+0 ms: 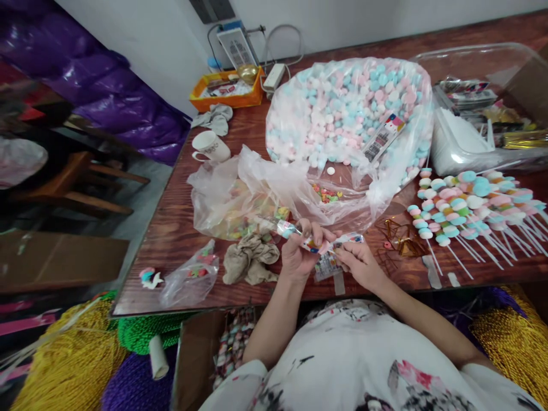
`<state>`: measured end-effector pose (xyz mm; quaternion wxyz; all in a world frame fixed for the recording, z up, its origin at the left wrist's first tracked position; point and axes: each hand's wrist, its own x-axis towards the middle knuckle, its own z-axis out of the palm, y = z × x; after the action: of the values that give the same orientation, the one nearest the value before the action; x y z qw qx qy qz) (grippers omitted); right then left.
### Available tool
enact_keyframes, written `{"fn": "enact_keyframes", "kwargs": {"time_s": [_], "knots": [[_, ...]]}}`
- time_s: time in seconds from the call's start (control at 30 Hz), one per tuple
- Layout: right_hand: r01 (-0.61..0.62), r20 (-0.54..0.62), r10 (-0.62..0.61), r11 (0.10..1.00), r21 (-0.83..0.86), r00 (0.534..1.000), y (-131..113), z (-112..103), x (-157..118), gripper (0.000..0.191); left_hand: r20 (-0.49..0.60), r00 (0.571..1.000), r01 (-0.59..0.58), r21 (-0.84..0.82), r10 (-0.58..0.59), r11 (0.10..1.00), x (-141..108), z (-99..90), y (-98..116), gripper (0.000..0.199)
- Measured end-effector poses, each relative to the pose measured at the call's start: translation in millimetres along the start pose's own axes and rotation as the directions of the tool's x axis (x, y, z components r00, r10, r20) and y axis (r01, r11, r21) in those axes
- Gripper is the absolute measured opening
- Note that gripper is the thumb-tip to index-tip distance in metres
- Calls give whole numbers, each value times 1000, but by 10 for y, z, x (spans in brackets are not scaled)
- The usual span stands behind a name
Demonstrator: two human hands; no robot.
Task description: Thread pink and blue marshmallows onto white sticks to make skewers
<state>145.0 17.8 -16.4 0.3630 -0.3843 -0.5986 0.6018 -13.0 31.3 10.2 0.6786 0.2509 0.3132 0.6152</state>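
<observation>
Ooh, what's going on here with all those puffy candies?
Someone's left hand grips a candy stick in a clear, printed wrapper, while the right hand pinches near its other end. Beyond them, a big plastic bag holds loose pink, blue and white candies. On the right, a pile of candy sticks lies on the table.

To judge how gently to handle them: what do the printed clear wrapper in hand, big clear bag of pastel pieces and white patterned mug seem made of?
Printed clear wrapper: probably glossy plastic film, see-through with bright highlights. Big clear bag: likely thin, shiny plastic, wrinkled at its edge. White patterned mug: perhaps glazed ceramic, smooth, though possibly plastic.
</observation>
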Motion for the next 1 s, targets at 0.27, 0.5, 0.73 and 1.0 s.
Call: {"fn": "enact_keyframes", "kwargs": {"time_s": [0.27, 0.5, 0.73, 1.0], "knots": [[126, -111, -136, 988, -93, 984, -44, 126, 56, 27, 43, 999, 12, 53, -15, 999, -47, 144, -204, 50], [250, -133, -281, 945, -210, 950, -39, 23, 7, 16, -28, 1000, 11, -13, -11, 1000, 4, 81, -140, 47], [326, -148, -402, 870, -371, 904, -28, 63, -48, 22, 10, 999, 39, 29, -39, 999, -63, 190, -280, 49], [255, -229, -317, 931, -262, 920, 23, 185, 11, 24, -99, 994, -14, 347, 52, 938, -52, 261, -504, 46]]}}
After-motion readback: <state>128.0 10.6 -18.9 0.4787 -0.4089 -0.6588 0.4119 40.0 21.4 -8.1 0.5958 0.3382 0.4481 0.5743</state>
